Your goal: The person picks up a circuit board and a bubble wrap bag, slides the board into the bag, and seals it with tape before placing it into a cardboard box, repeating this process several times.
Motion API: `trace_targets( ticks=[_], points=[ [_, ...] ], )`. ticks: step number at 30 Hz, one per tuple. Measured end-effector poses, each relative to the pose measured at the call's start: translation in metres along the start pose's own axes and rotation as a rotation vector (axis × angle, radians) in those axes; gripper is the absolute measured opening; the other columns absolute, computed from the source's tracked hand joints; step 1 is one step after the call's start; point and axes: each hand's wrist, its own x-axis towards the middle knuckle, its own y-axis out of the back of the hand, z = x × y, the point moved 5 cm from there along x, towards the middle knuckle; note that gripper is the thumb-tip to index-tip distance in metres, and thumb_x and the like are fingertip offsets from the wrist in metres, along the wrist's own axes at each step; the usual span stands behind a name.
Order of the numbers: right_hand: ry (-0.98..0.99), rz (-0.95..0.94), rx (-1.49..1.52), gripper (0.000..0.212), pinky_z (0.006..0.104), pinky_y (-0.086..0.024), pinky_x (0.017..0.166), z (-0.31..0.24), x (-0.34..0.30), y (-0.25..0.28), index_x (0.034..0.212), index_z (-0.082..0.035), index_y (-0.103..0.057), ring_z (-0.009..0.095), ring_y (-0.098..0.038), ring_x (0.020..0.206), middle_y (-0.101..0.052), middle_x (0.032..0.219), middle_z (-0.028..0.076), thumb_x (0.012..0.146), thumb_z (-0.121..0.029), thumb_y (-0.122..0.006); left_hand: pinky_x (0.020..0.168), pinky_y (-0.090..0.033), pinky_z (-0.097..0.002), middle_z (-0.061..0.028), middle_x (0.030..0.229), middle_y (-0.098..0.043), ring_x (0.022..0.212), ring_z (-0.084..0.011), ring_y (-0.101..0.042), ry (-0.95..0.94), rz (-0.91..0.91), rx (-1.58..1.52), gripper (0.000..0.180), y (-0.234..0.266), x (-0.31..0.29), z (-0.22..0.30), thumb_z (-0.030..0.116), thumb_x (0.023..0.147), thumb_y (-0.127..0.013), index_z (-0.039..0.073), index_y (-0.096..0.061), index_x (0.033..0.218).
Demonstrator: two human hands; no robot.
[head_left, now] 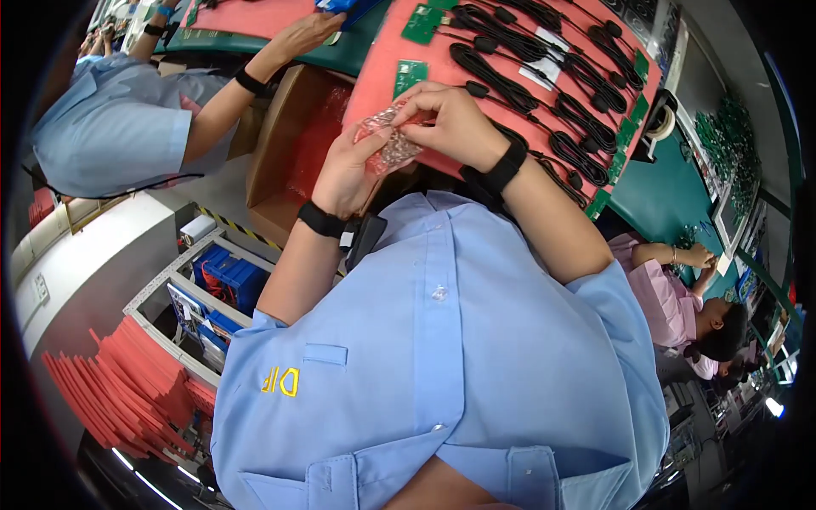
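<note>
In front of my chest, at the edge of the pink mat (374,81), I hold a small packet of clear pinkish bubble wrap (398,153). My left hand (344,170) closes round its near left side, thumb lying on top. My right hand (450,123) pinches its upper right part with bent fingers. Whatever lies inside the wrap cannot be made out. Just beyond my hands a green circuit board (410,76) rests on the mat. Several coiled black cables (493,76) with green boards at their ends lie to the right.
Left of my hands stands an open cardboard box (276,140) with a pink lining. A co-worker's hand (310,34) reaches over the bench beside it. A tape roll (661,124) sits at the right. Pink foam sheets (127,382) and a shelf frame (170,280) are lower left.
</note>
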Motion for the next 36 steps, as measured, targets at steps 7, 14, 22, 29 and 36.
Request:
trace_targets(
  ticks=[7, 14, 22, 29, 36],
  points=[
    [0.133, 0.716, -0.131, 0.011, 0.0214, -0.050, 0.067, -0.061, -0.097, 0.126, 0.090, -0.001, -0.067, 0.011, -0.062, 0.073, -0.066, 0.091, 0.007, 0.080, -0.004, -0.069, 0.081, -0.055, -0.0340, -0.0060, 0.113, -0.063, 0.096, -0.0162, -0.064, -0.052, 0.231, 0.322, 0.026, 0.017, -0.008, 0.011, 0.014, 0.098, -0.050, 0.005, -0.052, 0.121],
    [-0.367, 1.515, -0.337, 0.026, 0.0261, -0.044, 0.079, 0.137, -0.306, 0.343, 0.095, -0.002, -0.065, 0.011, -0.056, 0.089, -0.064, 0.092, 0.005, 0.088, -0.027, -0.067, 0.080, -0.056, -0.0315, -0.0040, 0.113, -0.063, 0.096, -0.0141, -0.064, -0.020, 0.175, 0.368, 0.027, 0.012, 0.014, 0.017, 0.015, 0.097, -0.052, 0.007, -0.053, 0.122],
    [-0.586, 1.280, 0.388, 0.029, 0.0309, -0.040, 0.092, 0.185, -0.307, 0.324, 0.098, -0.004, -0.070, 0.018, -0.057, 0.099, -0.064, 0.107, 0.003, 0.088, -0.031, -0.065, 0.079, -0.056, -0.0289, -0.0039, 0.115, -0.062, 0.098, -0.0130, -0.063, -0.011, 0.218, 0.445, 0.030, 0.009, 0.015, 0.021, 0.016, 0.096, -0.053, 0.007, -0.052, 0.125],
    [-0.393, 1.163, -0.850, 0.024, 0.0375, -0.048, 0.081, 0.186, -0.312, 0.306, 0.085, -0.007, -0.073, 0.031, -0.063, 0.091, -0.069, 0.093, 0.013, 0.084, -0.030, -0.065, 0.082, -0.055, -0.0309, -0.0048, 0.117, -0.061, 0.100, -0.0146, -0.063, -0.050, 0.271, 0.364, 0.031, 0.008, 0.018, 0.020, 0.014, 0.096, -0.053, 0.005, -0.052, 0.126],
    [-0.480, 1.147, -0.434, 0.016, 0.0321, -0.051, 0.068, 0.146, -0.329, 0.282, 0.092, 0.004, -0.068, 0.019, -0.062, 0.071, -0.069, 0.081, 0.010, 0.087, -0.011, -0.064, 0.085, -0.054, -0.0340, -0.0067, 0.111, -0.064, 0.097, -0.0161, -0.064, -0.165, 0.251, 0.335, 0.027, -0.001, 0.015, 0.018, 0.012, 0.094, -0.055, 0.002, -0.055, 0.120]
  ],
)
